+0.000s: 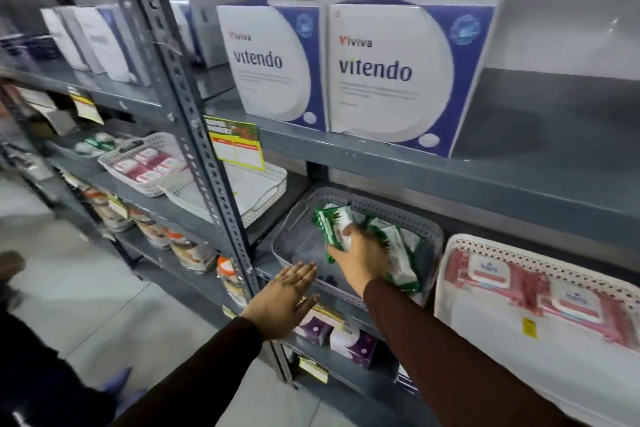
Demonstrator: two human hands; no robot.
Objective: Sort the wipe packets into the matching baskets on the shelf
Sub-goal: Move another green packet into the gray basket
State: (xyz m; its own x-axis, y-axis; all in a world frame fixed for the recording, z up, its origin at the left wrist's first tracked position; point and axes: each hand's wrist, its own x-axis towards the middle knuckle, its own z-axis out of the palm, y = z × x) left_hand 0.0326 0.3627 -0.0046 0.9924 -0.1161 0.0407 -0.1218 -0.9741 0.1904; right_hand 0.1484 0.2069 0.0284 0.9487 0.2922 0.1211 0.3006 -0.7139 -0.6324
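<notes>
A green wipe packet (334, 227) is gripped by the right hand (360, 253) inside the grey basket (429, 236) beside other green packets (398, 253), apparently for placing, so release seems next, while the left hand (284, 302) is held flat, fingers spread, at the near rim.

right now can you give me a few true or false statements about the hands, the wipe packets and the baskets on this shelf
1. The right hand holds a green wipe packet over the grey basket. True.
2. The left hand has its grip closed on a pink packet. False: it is open and flat, holding nothing, near the grey basket's front rim.
3. The pink wipe packets lie in the white basket to the right of the grey one. True.
4. The grey basket holds no packets. False: more green packets lie in it.
5. The two vitendo boxes stand on the shelf below the baskets. False: they stand on the shelf above.
</notes>
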